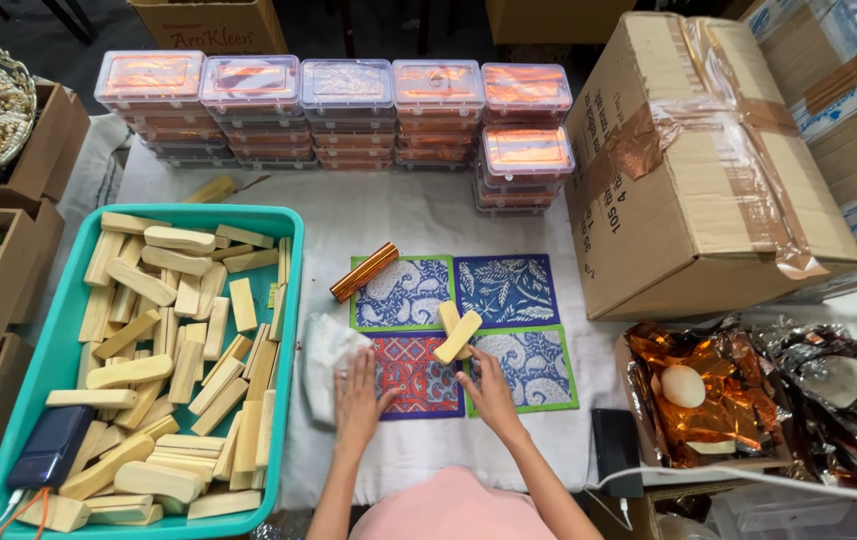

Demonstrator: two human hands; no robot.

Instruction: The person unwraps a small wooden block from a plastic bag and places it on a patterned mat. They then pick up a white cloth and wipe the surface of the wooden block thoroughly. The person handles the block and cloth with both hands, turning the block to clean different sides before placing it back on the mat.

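Right hand (488,392) grips wooden block (458,337); left hand (356,392) flat, released; teal tray (288,222) holds wooden blocks (163,350).

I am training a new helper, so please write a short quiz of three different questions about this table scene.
1. True or false: the right hand holds a pale wooden block.
2. The left hand lies flat beside: A) a white cloth; B) the cardboard box; C) the phone.
3. How many patterned cloth squares lie in the middle?

Key: 1 true; 2 A; 3 four.
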